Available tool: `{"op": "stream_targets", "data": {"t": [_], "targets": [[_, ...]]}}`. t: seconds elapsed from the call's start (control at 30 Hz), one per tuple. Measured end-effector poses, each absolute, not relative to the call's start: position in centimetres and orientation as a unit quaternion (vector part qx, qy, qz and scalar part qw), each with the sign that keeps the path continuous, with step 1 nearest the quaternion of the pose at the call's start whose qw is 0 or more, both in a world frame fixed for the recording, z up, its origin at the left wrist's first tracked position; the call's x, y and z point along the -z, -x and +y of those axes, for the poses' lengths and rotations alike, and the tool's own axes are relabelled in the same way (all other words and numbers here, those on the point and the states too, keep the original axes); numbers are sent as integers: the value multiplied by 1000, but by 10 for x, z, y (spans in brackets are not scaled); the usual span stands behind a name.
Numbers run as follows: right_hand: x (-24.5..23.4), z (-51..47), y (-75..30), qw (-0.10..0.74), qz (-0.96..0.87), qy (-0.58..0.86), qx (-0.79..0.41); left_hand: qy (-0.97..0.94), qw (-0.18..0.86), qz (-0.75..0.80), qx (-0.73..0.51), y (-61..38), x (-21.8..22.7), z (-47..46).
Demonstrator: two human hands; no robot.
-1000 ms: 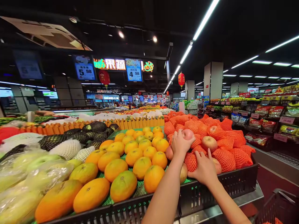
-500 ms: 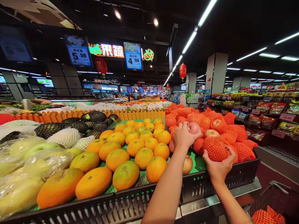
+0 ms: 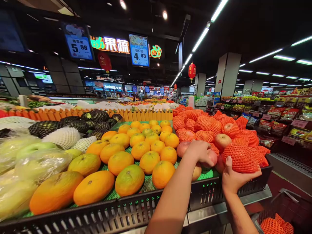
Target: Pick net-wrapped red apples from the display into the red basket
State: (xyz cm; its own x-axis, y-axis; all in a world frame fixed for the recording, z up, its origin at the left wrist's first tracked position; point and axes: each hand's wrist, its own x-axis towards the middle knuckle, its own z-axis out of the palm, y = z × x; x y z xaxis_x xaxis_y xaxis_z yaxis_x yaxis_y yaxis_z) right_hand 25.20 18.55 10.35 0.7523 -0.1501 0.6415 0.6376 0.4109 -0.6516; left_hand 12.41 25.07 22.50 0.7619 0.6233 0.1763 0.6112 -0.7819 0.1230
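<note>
My left hand (image 3: 200,150) is closed round a bare pink-red apple (image 3: 211,158), low among the fruit near the front of the display. Other bare apples lie beside it, one (image 3: 182,148) left of my wrist and one (image 3: 197,172) below it on the green mat. My right hand (image 3: 234,178) grips an apple in a red foam net (image 3: 241,158) from below, thumb up on its near side. Behind both hands is a heap of red-netted apples (image 3: 202,123), with a partly bare apple (image 3: 222,140) on it.
Rows of oranges (image 3: 140,150) fill the tray to the left, with bagged green fruit (image 3: 44,162) beyond. A black slatted tray edge (image 3: 136,208) runs along the front. At lower right stands a shopping basket (image 3: 296,203) with red-netted items inside.
My left hand has come down with the bare apple from in front of the heap towards the mat. My right hand has shifted slightly right with the netted apple, turning more underneath it.
</note>
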Motion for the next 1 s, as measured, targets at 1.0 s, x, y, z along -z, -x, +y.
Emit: {"op": "stream_targets", "data": {"t": [1.0], "targets": [[-100, 188, -251, 759, -270, 508, 304, -945, 140, 294, 37, -136, -229, 250]]}}
